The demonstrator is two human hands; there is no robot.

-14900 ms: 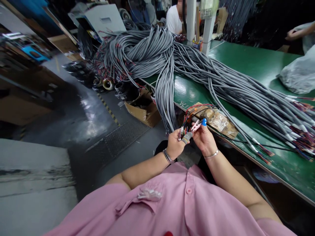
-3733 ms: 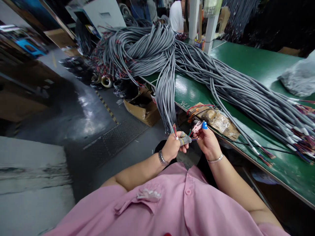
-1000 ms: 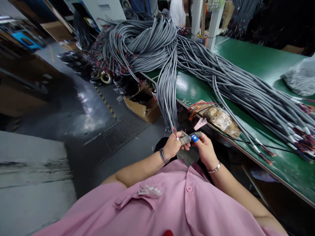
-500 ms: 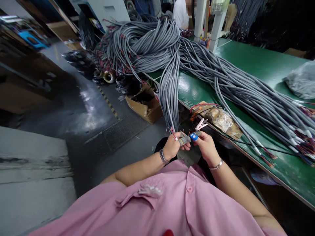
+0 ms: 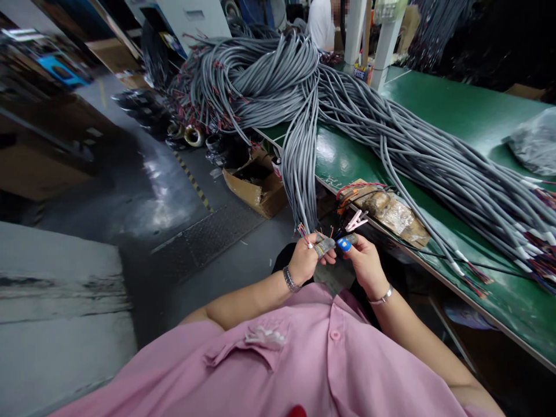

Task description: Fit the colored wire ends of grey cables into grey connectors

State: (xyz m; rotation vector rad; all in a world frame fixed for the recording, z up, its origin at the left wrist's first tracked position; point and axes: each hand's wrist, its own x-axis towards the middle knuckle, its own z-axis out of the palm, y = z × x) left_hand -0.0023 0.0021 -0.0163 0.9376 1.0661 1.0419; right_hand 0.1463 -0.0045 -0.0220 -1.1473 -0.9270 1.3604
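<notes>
Just above my lap, my left hand (image 5: 304, 259) is closed on the end of a grey cable (image 5: 309, 223), whose thin coloured wires (image 5: 303, 233) fan out by the fingers. A grey cloth cover (image 5: 324, 247) wraps its thumb. Close on the right, my right hand (image 5: 367, 262) pinches with thumb and forefinger; blue tape (image 5: 344, 244) is round the thumb. What lies in that pinch is too small to make out. Thin orange wire tips (image 5: 332, 231) stick up between the hands. A pink clip (image 5: 357, 220) sits just beyond the right hand, at the table edge.
Bundles of grey cables (image 5: 260, 75) cover the green table (image 5: 456, 104) and hang over its edge. A taped brown block (image 5: 393, 214) lies near that edge. On the floor stands an open cardboard box (image 5: 254, 194). A person in white (image 5: 320, 26) is at the back.
My right hand has shifted very slightly to the right, away from the left hand. The left hand keeps its grip on the cable. The whole view has moved a little.
</notes>
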